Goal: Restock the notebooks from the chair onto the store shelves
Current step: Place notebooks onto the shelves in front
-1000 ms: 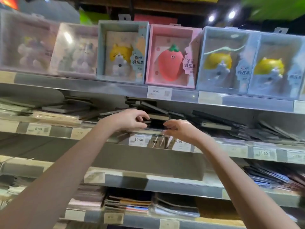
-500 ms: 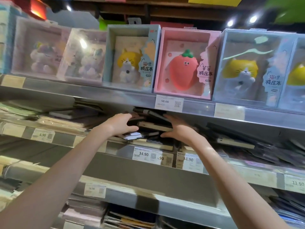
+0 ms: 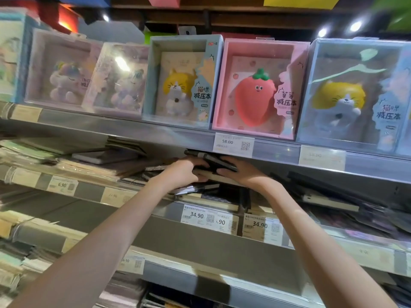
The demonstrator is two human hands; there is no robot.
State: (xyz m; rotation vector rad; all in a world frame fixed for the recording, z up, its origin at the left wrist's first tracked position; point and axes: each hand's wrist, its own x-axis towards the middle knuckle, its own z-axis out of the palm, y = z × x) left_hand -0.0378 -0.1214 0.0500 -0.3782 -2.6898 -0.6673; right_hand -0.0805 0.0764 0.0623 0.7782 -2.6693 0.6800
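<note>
Where both hands meet on the 2nd shelf, a dark notebook sits tilted atop a pile of other notebooks, just under the upper shelf's lip. The left hand has its fingers curled round the notebook's left edge; the right hand lays its fingers over the right edge, thumb below, gripping too. Beneath the fingers, a cream-edged book juts out, w/ more dark covers under it. Left of the left fingers lie flat stacks of pale notebooks; right of the right fingers, dark ones lean in a jumble, blurred & hard to sort. Above the fingers, a 58.00 tag, then clear-fronted boxes: a blue box w/ a yellow cat, a pink box w/ a strawberry, another cat box cut off at the frame's right. Below the fingers, 34.90 tags. Lower shelves are smeared; contents can't be made out.
</note>
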